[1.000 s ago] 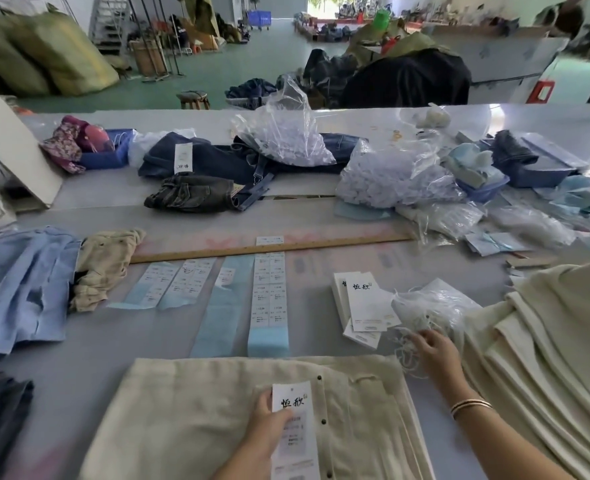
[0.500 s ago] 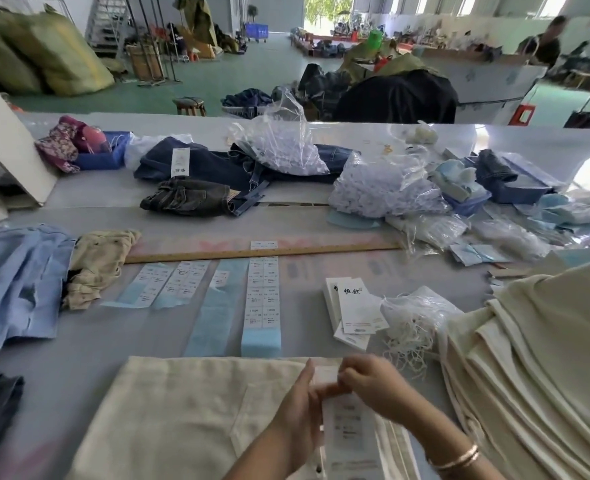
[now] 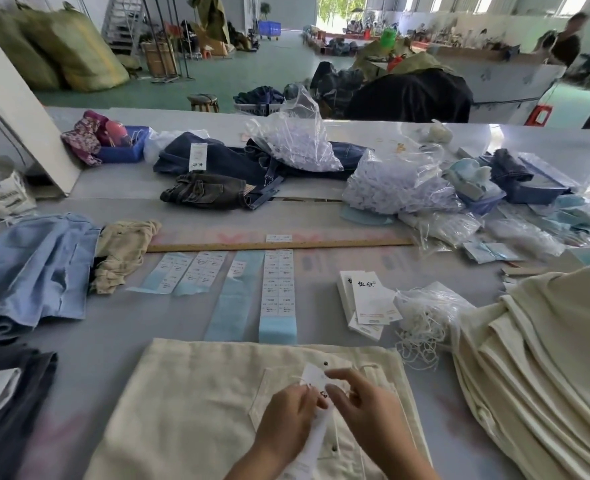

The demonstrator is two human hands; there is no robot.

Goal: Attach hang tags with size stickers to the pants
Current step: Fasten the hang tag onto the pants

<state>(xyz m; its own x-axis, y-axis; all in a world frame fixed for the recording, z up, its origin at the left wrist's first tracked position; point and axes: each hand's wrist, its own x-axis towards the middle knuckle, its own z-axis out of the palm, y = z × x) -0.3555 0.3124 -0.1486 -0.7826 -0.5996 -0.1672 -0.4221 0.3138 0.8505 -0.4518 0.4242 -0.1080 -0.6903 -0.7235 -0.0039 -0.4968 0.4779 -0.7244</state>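
A white hang tag (image 3: 312, 375) is lying over the cream pants (image 3: 196, 403), near their top edge, and everything else here is placed from these pants. The left hand (image 3: 286, 420) is pinching the tag by its side, with a thin white string (image 3: 298, 380) poking out by the fingers. The right hand (image 3: 362, 407) is hovering just beside the tag with its fingers loosely curled; I cannot tell if it is holding the string. The pants are lying flat on the gray table (image 3: 113, 327), close to the person.

Just behind the pants, blue strips of size stickers (image 3: 279, 289) are lying in a row. Behind and to the right of the pants, a small pile of hang tags (image 3: 366, 299) is sitting beside a bag of white strings (image 3: 425, 317). To the right of the pants, a big stack of folded cream pants (image 3: 543, 358) is waiting. Farther behind the pants, a long wooden ruler (image 3: 279, 245) is lying across the table. To the left of the pants, a light blue garment (image 3: 33, 268) is lying in a heap.
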